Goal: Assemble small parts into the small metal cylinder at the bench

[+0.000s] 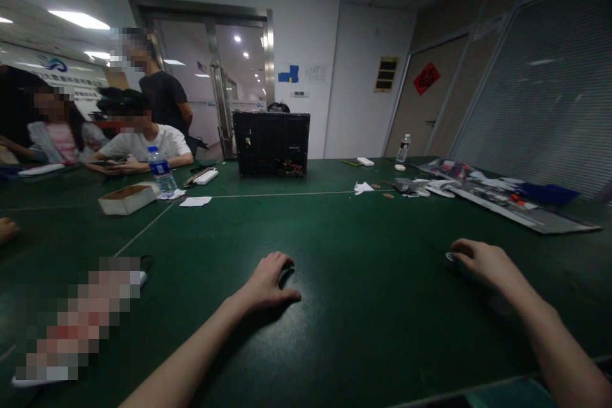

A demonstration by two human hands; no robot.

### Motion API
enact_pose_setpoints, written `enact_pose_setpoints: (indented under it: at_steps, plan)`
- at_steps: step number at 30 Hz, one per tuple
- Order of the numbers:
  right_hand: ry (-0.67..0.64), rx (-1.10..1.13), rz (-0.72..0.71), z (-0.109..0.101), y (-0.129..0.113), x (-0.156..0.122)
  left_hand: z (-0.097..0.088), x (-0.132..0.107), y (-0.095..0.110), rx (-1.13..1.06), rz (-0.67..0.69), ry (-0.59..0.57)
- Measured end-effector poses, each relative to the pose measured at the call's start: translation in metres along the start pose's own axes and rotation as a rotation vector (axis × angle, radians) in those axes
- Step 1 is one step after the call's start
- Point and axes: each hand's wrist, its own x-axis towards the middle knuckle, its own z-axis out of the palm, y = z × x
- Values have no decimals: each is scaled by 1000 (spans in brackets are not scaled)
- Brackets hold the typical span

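Note:
My left hand (268,282) rests on the green tabletop (344,255) near the middle, its thumb and fingers apart with nothing between them. Off to the right, my right hand (482,260) is low over the same surface, thumb and fingers closed on a small round object (450,257) with a pale rim. Only part of that object shows at the fingertips, and its kind cannot be made out.
A black computer case (272,143) stands at the back. Left of it are a water bottle (161,172) and an open cardboard box (128,199). A pixelated flat object (81,325) lies front left. Rightward is a board (526,207) with parts; people sit far left.

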Motion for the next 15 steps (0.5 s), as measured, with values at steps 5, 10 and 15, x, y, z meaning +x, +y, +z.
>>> enact_pose_setpoints:
  at_steps: [5, 10, 15]
  plan:
    - [14, -25, -28, 2, 1, 3, 1, 0, -2, 21, 11, 3]
    - [-13, -25, -5, 2, 2, 5, 2, 1, -4, 16, 14, -2]
    - [-41, 0, 24, 2, 1, 4, 1, 0, -2, 22, 4, -3]
